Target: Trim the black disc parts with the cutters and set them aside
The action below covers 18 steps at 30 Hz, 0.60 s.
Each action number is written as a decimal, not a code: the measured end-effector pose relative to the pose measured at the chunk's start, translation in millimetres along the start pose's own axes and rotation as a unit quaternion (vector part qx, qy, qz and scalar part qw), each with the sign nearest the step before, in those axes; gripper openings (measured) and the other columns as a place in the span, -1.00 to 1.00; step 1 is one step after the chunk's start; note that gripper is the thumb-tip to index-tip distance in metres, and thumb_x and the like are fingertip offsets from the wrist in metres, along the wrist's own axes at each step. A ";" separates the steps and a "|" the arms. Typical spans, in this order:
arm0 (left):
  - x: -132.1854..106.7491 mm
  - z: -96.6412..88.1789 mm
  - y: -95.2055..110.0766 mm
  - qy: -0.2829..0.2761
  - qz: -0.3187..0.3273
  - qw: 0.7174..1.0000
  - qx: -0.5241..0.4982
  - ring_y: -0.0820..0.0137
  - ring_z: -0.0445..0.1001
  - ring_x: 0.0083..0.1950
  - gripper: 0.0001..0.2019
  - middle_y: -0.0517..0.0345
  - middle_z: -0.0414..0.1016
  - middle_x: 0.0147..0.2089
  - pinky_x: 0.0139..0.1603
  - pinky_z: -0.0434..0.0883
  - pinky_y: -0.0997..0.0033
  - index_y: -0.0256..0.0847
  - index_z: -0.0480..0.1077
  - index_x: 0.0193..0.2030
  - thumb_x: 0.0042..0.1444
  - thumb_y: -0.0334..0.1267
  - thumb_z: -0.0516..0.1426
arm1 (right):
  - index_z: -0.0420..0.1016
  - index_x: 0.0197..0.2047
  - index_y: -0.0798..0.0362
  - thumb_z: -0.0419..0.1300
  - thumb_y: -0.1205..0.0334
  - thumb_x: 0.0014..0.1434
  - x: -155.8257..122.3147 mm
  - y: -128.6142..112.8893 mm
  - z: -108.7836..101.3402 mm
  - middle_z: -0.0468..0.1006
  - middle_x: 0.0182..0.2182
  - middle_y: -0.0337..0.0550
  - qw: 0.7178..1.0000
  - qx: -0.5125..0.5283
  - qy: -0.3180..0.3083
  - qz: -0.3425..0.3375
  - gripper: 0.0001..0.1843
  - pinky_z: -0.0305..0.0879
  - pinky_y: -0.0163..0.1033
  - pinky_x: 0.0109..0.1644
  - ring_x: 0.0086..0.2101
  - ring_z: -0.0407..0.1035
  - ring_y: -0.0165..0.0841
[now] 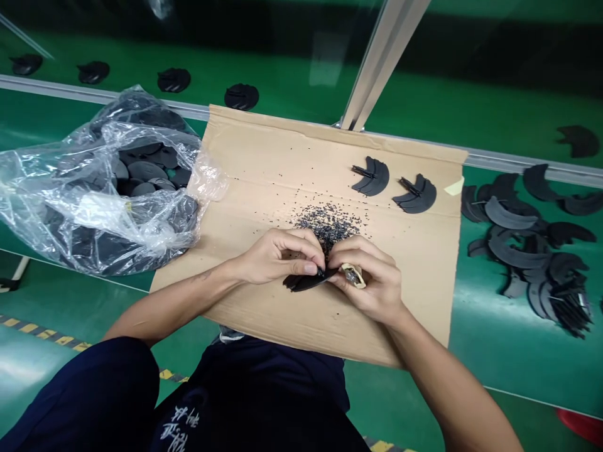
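Observation:
Just in front of me a black curved plastic piece (306, 281) is held low over the cardboard sheet (264, 317). My left hand (285, 256) pinches at its upper edge, where a tiny dark part shows at the fingertips. With thumb and fingers my right hand (370, 276) grips the piece's right end. A tool with a tape-wrapped handle (353, 275) also sits in that hand; its working end is hidden. Right beyond my fingertips lies a scattered pile of tiny black parts (330, 220).
Two black curved pieces with thin rods (372, 176) lie at the cardboard's upper right. A clear plastic bag (155, 135) of black discs stands left. Loose black curved pieces (521, 251) are heaped right. A metal post (381, 63) rises behind; more pieces (242, 96) line the back.

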<state>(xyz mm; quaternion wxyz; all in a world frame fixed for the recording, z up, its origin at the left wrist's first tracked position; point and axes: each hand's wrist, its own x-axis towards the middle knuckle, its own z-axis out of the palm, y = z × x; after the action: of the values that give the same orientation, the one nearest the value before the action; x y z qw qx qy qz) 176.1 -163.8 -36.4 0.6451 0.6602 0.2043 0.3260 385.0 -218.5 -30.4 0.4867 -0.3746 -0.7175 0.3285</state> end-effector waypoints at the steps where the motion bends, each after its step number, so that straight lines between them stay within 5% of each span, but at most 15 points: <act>1: -0.2 0.0 0.1 -0.004 0.001 1.000 -0.005 0.44 0.55 -0.22 -0.82 0.05 0.57 -0.24 -0.17 0.53 0.45 -0.20 0.63 -0.25 0.22 -0.14 0.29 | 0.55 -0.23 0.02 0.35 0.28 0.20 0.2 0.0 0.0 0.56 -0.29 -0.11 1.000 0.003 -0.004 0.004 -0.93 0.44 -0.22 -0.27 -0.30 0.48 -0.35; 10: -1.1 9.2 -3.9 0.054 0.034 0.997 0.042 0.39 0.54 -0.13 -0.52 0.00 0.56 -0.11 -0.10 0.53 0.40 -0.21 0.53 0.01 0.18 0.16 0.22 | 0.53 -0.26 -0.01 0.34 0.33 0.19 2.1 2.2 1.0 0.56 -0.33 -0.15 0.995 -0.063 0.071 0.027 -0.92 0.43 -0.18 -0.24 -0.31 0.47 -0.33; 14: -2.3 9.8 -5.6 0.135 0.104 0.967 0.188 0.42 0.55 -0.12 -0.76 0.07 0.60 -0.15 -0.07 0.52 0.39 -0.20 0.54 -0.04 0.18 -0.20 0.32 | 0.54 -0.20 -0.02 0.33 0.34 0.18 3.3 3.1 -3.3 0.59 -0.28 -0.14 0.996 -0.074 0.050 0.026 -0.88 0.43 -0.19 -0.24 -0.28 0.48 -0.32; 18: -1.9 4.4 -4.9 0.145 0.148 0.943 0.259 0.42 0.55 -0.10 -0.80 0.07 0.59 -0.14 -0.08 0.52 0.39 -0.19 0.56 -0.02 0.22 -0.28 0.29 | 0.54 -0.14 0.00 0.25 0.35 0.24 3.9 8.0 -8.9 0.60 -0.28 -0.10 0.985 -0.161 0.054 0.031 -0.88 0.41 -0.18 -0.24 -0.29 0.48 -0.30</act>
<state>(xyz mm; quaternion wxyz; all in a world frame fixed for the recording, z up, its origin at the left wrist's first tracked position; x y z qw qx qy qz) 178.5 -167.9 -41.3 0.3596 0.7731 0.2733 0.4454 394.2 -210.2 -32.6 0.4472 -0.4874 -0.7221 0.2027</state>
